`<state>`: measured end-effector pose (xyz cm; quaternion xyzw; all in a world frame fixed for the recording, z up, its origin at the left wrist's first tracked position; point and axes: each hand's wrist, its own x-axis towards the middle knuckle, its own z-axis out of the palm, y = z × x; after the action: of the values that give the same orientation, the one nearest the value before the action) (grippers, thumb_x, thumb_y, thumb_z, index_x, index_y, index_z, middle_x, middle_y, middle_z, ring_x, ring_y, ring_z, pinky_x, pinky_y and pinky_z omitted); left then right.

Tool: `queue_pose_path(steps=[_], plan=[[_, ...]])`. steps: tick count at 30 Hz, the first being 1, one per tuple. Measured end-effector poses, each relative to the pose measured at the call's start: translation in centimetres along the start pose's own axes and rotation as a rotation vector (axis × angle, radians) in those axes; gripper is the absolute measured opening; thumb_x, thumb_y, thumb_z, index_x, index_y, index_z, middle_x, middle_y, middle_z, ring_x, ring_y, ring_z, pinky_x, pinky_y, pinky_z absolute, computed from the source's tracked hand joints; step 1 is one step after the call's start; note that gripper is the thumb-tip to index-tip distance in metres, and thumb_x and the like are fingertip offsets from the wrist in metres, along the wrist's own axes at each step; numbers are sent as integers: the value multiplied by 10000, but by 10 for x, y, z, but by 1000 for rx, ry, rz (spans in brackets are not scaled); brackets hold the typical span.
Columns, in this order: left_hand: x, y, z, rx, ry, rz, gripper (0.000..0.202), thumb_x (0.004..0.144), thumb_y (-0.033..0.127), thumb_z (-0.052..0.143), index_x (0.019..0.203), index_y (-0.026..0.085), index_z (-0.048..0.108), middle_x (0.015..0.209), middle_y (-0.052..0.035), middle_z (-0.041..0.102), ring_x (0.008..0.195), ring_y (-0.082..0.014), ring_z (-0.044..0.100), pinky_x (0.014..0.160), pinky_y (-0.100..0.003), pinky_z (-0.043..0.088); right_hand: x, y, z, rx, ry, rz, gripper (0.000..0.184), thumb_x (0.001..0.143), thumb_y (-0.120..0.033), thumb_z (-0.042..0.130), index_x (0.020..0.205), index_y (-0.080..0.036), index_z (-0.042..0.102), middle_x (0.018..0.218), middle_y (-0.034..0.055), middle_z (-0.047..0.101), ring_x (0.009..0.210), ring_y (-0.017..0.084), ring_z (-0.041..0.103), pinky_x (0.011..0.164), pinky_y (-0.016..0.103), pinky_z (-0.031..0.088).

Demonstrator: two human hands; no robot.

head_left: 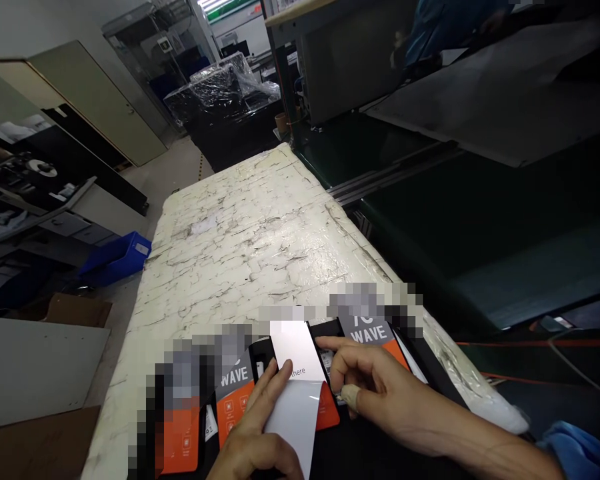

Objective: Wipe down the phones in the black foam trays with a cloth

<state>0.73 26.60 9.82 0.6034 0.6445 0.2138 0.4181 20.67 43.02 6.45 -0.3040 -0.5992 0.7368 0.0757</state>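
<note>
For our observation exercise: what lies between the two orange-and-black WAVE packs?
A white leaflet fills that gap in the head view; the left hand holds it, the right hand is at its edge.

The left hand [260,433] pinches a bent white card [297,367], thumb on top. Just beside it, the right hand [380,393] presses a forefinger onto black-and-orange packages [235,403] lying under both hands. Beyond them stretches a cracked white table [250,233].

From here I see the leaflet [296,357] at the desk [240,227]'s near end. One package [235,397] lies just left of it and a second package [373,333] just right. A bin [115,257] sits far left of it, on the floor [180,167].
</note>
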Motion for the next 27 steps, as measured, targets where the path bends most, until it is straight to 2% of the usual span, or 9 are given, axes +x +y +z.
queue_pose_path(steps=[4,9,10,12,14,16,18,20,27], plan=[[0,6,-2,24,48,9,386,908,532,562,742,233,741,1610,67,167,1487,-325,113,1200,-463,180,0,0,1,-70,17,-7,70,703,-171,621,765,-194,646,1455,104,508,887,221,668,801,373,510],[-1,1,4,-18,40,-69,231,833,478,684,771,273,771,1601,95,195,1483,-333,96,1196,-443,197,0,0,3,-131,33,-36,61,704,-180,612,750,-200,646,1455,107,515,1122,296,612,939,418,469],[0,0,6,-33,46,-101,188,800,458,724,878,296,778,1605,86,184,1478,-338,117,1180,-443,252,0,0,3,-144,35,-36,66,702,-177,609,750,-200,646,1459,105,512,1136,300,606,949,422,464],[2,-1,10,-104,82,-212,499,766,427,758,1247,360,644,1619,41,126,1456,-340,207,1085,-438,422,1,1,3,-166,41,-34,86,697,-166,600,757,-202,650,1466,100,507,1155,306,596,957,430,461],[3,-1,12,-196,116,-316,741,771,416,755,1436,390,431,1625,1,75,1427,-343,287,973,-424,525,1,2,3,-179,46,-37,105,698,-157,592,764,-207,656,1467,92,507,1169,311,587,958,436,460],[3,0,10,-235,113,-305,583,769,421,763,1321,386,579,1619,20,114,1438,-349,256,1038,-452,468,1,4,3,-185,48,-43,115,706,-153,586,769,-212,662,1464,84,511,1182,313,578,958,439,458],[1,0,7,-161,85,-175,227,767,440,774,963,325,774,1599,51,202,1464,-352,166,1154,-487,294,1,5,3,-189,52,-43,114,716,-157,588,773,-217,667,1458,78,517,1198,317,567,952,437,461],[0,-2,4,-72,67,-80,180,795,456,751,749,285,784,1580,61,255,1476,-342,117,1183,-501,195,1,6,3,-184,53,-37,105,724,-167,589,774,-217,666,1457,80,516,1225,325,548,928,429,472],[2,-12,11,-41,79,-51,186,810,431,733,717,279,786,1571,73,261,1474,-335,111,1160,-532,212,1,4,3,-160,12,-27,62,748,-195,586,782,-217,634,1482,106,475,1332,348,459,903,451,467]])
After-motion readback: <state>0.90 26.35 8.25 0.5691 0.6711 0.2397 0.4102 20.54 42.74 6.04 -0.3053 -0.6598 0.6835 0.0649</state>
